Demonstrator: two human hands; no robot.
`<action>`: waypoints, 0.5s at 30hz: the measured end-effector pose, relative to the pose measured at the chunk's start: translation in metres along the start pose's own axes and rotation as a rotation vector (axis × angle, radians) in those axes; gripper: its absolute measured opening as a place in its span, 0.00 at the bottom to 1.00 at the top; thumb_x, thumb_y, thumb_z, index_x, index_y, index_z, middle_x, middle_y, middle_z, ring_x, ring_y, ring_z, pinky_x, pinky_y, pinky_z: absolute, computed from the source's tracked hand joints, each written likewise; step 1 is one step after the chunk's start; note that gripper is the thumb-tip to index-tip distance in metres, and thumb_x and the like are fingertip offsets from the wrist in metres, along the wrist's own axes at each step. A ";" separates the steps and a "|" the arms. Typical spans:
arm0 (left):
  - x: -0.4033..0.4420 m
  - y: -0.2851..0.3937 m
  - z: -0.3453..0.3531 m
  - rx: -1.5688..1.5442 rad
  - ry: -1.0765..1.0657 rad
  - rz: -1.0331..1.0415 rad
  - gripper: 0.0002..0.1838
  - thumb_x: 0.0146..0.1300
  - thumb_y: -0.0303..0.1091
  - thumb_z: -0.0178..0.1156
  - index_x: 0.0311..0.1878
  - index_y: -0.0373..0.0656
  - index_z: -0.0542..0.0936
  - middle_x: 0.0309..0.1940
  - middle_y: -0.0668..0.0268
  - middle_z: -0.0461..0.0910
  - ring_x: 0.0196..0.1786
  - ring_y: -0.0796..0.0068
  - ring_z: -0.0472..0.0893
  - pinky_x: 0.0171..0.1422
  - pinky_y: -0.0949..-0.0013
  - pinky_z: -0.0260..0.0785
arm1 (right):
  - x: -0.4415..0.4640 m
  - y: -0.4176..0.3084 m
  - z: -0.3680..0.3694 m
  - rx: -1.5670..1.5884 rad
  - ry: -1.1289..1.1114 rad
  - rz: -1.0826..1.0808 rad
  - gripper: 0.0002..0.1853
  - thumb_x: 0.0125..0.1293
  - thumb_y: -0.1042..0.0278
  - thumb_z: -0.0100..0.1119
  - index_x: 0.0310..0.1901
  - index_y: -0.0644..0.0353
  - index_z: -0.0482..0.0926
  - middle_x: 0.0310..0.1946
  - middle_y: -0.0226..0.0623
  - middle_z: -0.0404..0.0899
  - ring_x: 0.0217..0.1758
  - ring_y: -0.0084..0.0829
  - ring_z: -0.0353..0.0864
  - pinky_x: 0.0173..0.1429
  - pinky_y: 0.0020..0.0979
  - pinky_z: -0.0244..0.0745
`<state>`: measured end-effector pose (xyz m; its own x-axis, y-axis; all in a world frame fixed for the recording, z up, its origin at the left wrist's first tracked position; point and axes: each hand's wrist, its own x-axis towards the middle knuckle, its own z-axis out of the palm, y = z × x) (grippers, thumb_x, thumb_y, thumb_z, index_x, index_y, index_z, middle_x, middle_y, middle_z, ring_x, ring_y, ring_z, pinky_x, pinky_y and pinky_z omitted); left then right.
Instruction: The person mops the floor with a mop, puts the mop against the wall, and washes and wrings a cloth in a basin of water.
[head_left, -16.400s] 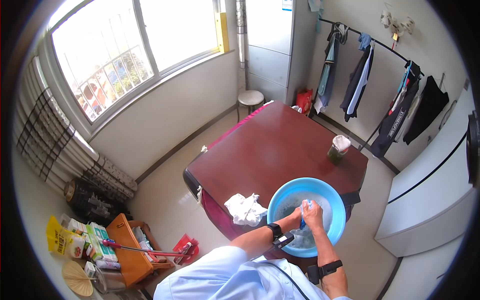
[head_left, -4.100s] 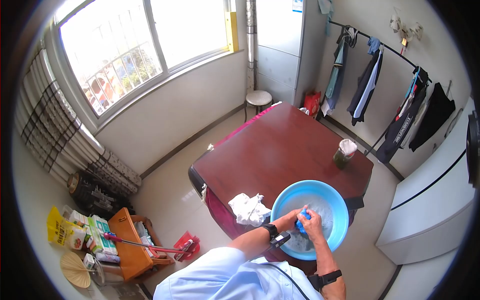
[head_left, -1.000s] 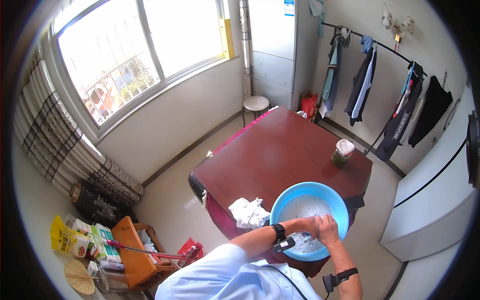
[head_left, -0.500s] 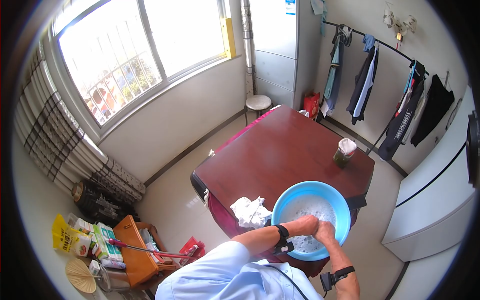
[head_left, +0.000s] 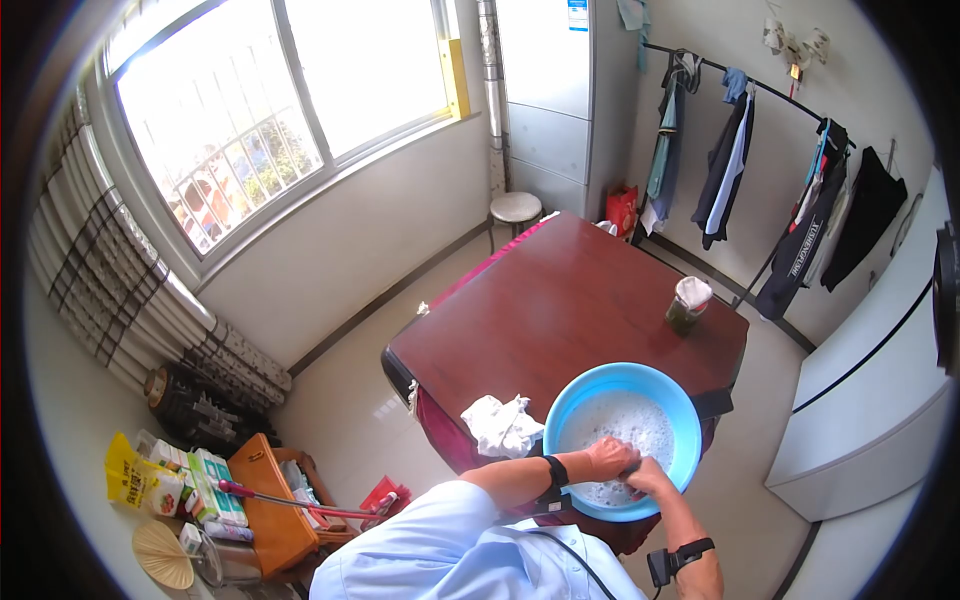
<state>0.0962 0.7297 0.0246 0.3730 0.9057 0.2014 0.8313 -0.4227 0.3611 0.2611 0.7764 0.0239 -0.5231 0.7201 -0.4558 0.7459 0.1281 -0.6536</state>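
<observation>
A light blue basin [head_left: 573,400] with foamy water [head_left: 640,415] sits at the near edge of the table. Over the suds, my left hand [head_left: 611,458] reaches in from the left with curled fingers. My right hand [head_left: 650,478] meets it from the right, also closed. A small dark patch shows between the two hands, but whether it is cloth or shadow I cannot make out. A crumpled white cloth [head_left: 500,425] lies on the table corner just left of the basin.
The dark red wooden table [head_left: 540,310] carries a jar with a whitish cover [head_left: 688,305] at the right. A stool [head_left: 517,208] stands behind. Clothes hang on a rack [head_left: 740,80] at the back right; a wooden cabinet [head_left: 262,510] with packages is at the left.
Both hands have shifted slightly down and toward me within the basin, and their wrists have turned. The left one has moved a little left. The white cloth stays in place.
</observation>
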 end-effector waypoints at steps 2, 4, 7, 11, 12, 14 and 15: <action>0.002 -0.005 0.010 -0.134 -0.152 -0.257 0.08 0.52 0.33 0.65 0.22 0.44 0.77 0.18 0.62 0.76 0.25 0.63 0.81 0.28 0.60 0.72 | -0.017 -0.016 -0.001 -0.379 0.258 -0.260 0.24 0.48 0.72 0.70 0.49 0.63 0.77 0.32 0.46 0.75 0.35 0.50 0.79 0.42 0.47 0.78; 0.013 -0.027 0.009 -0.654 -0.496 -0.629 0.10 0.51 0.34 0.66 0.21 0.45 0.76 0.15 0.67 0.72 0.19 0.70 0.74 0.23 0.64 0.65 | -0.038 -0.041 -0.007 -0.538 0.424 -0.455 0.31 0.49 0.70 0.71 0.56 0.62 0.73 0.43 0.49 0.74 0.45 0.53 0.78 0.47 0.48 0.77; 0.023 -0.029 -0.008 -1.072 -0.778 -0.803 0.10 0.50 0.33 0.67 0.21 0.46 0.75 0.13 0.71 0.68 0.15 0.77 0.67 0.19 0.68 0.57 | -0.032 -0.033 -0.003 -0.774 0.595 -0.676 0.35 0.44 0.67 0.73 0.57 0.63 0.70 0.48 0.50 0.71 0.47 0.48 0.77 0.45 0.46 0.78; 0.027 -0.008 -0.030 -0.886 -0.796 -0.662 0.08 0.47 0.33 0.68 0.26 0.40 0.80 0.16 0.68 0.72 0.19 0.72 0.71 0.22 0.66 0.60 | -0.014 -0.017 -0.005 -0.774 0.641 -0.734 0.22 0.41 0.65 0.74 0.38 0.61 0.76 0.36 0.46 0.76 0.39 0.44 0.79 0.37 0.42 0.78; 0.028 0.001 -0.041 -0.768 -0.741 -0.629 0.08 0.47 0.33 0.68 0.26 0.39 0.81 0.16 0.68 0.72 0.20 0.70 0.72 0.23 0.65 0.61 | -0.013 -0.014 -0.005 -0.744 0.611 -0.705 0.20 0.41 0.65 0.74 0.34 0.60 0.75 0.34 0.45 0.76 0.37 0.44 0.79 0.36 0.41 0.78; 0.029 0.001 -0.040 -0.727 -0.673 -0.574 0.11 0.47 0.35 0.67 0.30 0.37 0.82 0.20 0.64 0.77 0.24 0.64 0.76 0.26 0.62 0.65 | -0.017 -0.025 -0.013 -0.688 0.554 -0.648 0.15 0.42 0.65 0.72 0.27 0.57 0.73 0.29 0.43 0.77 0.34 0.44 0.80 0.34 0.40 0.79; 0.029 0.002 -0.038 -0.707 -0.640 -0.548 0.13 0.47 0.36 0.67 0.31 0.36 0.83 0.22 0.61 0.80 0.26 0.61 0.78 0.28 0.61 0.67 | -0.017 -0.028 -0.015 -0.678 0.538 -0.635 0.15 0.42 0.65 0.72 0.27 0.57 0.74 0.28 0.43 0.77 0.33 0.44 0.80 0.33 0.41 0.79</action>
<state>0.0928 0.7545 0.0661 0.3401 0.7395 -0.5810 0.6020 0.3034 0.7386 0.2554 0.7704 0.0588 -0.7691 0.5728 0.2836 0.5608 0.8176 -0.1305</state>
